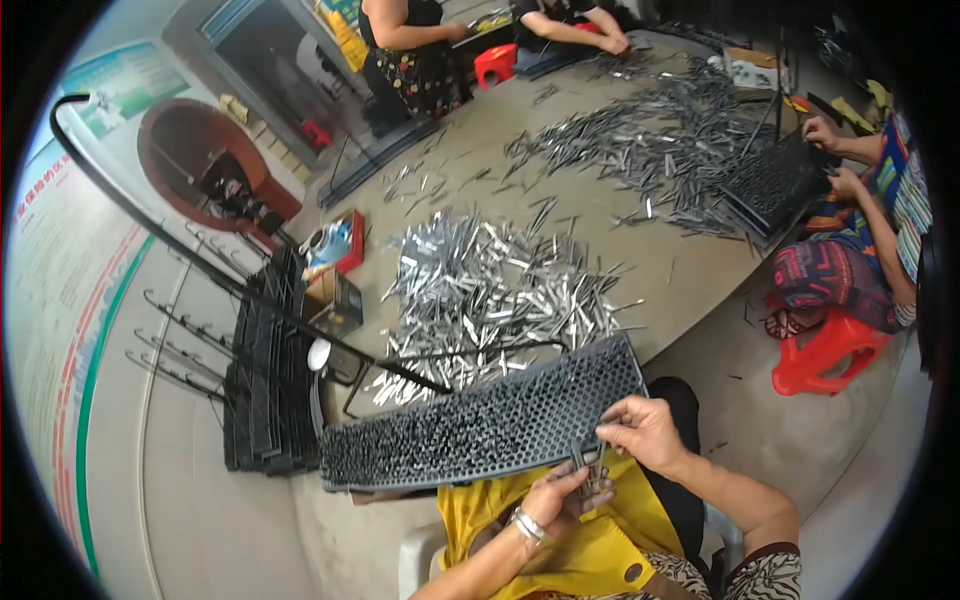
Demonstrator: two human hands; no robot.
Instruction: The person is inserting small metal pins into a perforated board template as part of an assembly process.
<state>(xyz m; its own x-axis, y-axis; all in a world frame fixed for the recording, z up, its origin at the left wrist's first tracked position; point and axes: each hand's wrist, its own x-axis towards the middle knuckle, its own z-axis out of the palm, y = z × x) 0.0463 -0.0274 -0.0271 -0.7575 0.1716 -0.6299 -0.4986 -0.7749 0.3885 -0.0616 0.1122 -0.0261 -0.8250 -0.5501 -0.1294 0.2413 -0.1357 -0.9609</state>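
Observation:
A long black perforated tray [566, 402] lies tilted in front of me, its near edge above my lap. Small dark pieces stand packed in the holes of its left and middle part; the holes at its right end show bare. My left hand [562, 500], palm up below the tray's near edge, holds several thin grey metal strips [590, 480]. Just above it, my right hand [645, 436] has thumb and forefinger pinched on a thin metal strip by the tray's right end. Beyond the tray, a heap of shiny metal strips [490, 290] covers the table.
Another heap of strips [660, 140] spreads across the far table [460, 160]. At right, a person's hands [845, 185] hold another perforated tray [785, 185]. Stacked black trays [265, 390] with wire hooks stand at left, near a red box [345, 245]. A black rod [200, 258] arches overhead.

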